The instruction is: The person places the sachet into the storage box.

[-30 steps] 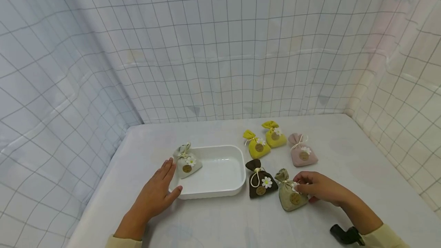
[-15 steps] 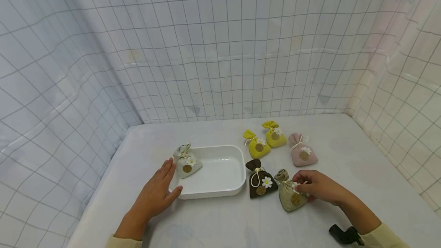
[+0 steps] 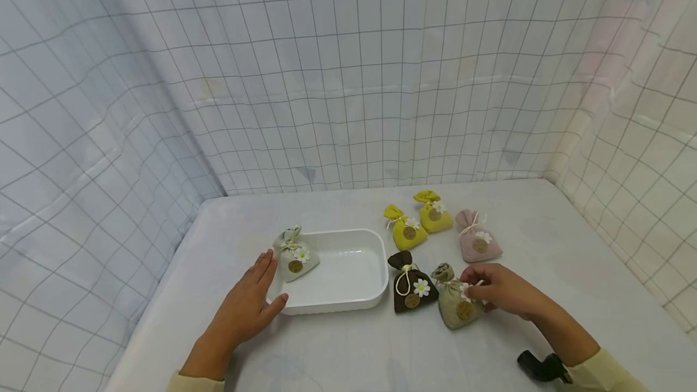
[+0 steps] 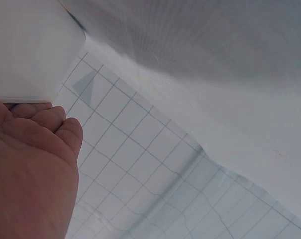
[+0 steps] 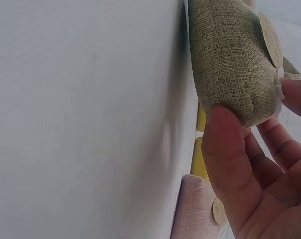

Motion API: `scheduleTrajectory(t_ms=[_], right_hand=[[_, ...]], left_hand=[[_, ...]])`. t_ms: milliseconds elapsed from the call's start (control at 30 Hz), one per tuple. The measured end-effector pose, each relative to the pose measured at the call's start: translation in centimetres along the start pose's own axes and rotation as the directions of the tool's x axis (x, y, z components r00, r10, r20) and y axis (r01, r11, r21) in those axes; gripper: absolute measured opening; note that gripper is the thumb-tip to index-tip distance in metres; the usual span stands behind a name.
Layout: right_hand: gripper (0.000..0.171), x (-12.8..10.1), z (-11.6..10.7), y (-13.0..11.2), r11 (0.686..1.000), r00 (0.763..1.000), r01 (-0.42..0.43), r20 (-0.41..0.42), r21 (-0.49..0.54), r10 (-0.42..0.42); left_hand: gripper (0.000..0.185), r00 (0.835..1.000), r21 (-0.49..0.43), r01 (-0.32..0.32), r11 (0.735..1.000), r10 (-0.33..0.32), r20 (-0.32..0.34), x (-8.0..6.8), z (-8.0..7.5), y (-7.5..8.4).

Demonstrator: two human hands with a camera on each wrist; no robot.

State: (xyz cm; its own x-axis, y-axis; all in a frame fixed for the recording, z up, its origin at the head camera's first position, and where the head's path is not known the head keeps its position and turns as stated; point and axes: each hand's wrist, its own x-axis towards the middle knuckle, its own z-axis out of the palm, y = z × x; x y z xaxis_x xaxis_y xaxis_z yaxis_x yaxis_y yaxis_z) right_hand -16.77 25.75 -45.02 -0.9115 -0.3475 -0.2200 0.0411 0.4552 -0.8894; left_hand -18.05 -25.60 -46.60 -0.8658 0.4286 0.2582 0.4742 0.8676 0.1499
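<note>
Overhead, grid-print cloth backdrop (image 3: 348,77) wraps 3 sides of a pale table (image 3: 337,349). Biggest item on it is a white tray (image 3: 348,271), left of centre, w/ a light grey sachet (image 3: 294,260) leaning on its far-left corner, partly inside.

Left hand (image 3: 245,307) lies flat on the table just beside the tray's near-left corner, fingers straight & relaxed, holding nothing; thumb tip is at the tray's wall. Left wrist view shows the same: fingers (image 4: 38,119) up against the tray's white wall (image 4: 31,50).

Right hand (image 3: 498,292) is on the olive sachet (image 3: 454,304), which sits right of the tray, near the front, tilted w/ its tied neck pointing away & left. Fingers are curled round its right side, pinching by the white flower. Right wrist view confirms: thumb (image 5: 230,164) presses the sachet's rounded bottom edge (image 5: 230,59) and a fingertip (image 5: 296,94) sits opposite, near the round tag. Can't tell if the sachet is off the table or touching it.

Brown sachet (image 3: 411,286) sits between the tray & the olive one, just beside both. Farther back: 2 yellow sachets (image 3: 407,230) (image 3: 434,214) side by side, and a pink sachet (image 3: 477,241) to their right, near the right hand but apart. Black wrist mount (image 3: 539,368) shows at the yellowish sleeve (image 3: 604,374).
</note>
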Motion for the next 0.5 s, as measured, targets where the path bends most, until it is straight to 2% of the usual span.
scheduleTrajectory(t_ms=[500], right_hand=[[0.022, 0.5, -0.5, -1.7, 0.999, 0.999, 0.041, -0.02, -0.027, -0.042]], left_hand=[[0.077, 1.0, 0.003, 0.008, 1.0, -0.008, 0.007, 0.0, 0.0, 0.0]])
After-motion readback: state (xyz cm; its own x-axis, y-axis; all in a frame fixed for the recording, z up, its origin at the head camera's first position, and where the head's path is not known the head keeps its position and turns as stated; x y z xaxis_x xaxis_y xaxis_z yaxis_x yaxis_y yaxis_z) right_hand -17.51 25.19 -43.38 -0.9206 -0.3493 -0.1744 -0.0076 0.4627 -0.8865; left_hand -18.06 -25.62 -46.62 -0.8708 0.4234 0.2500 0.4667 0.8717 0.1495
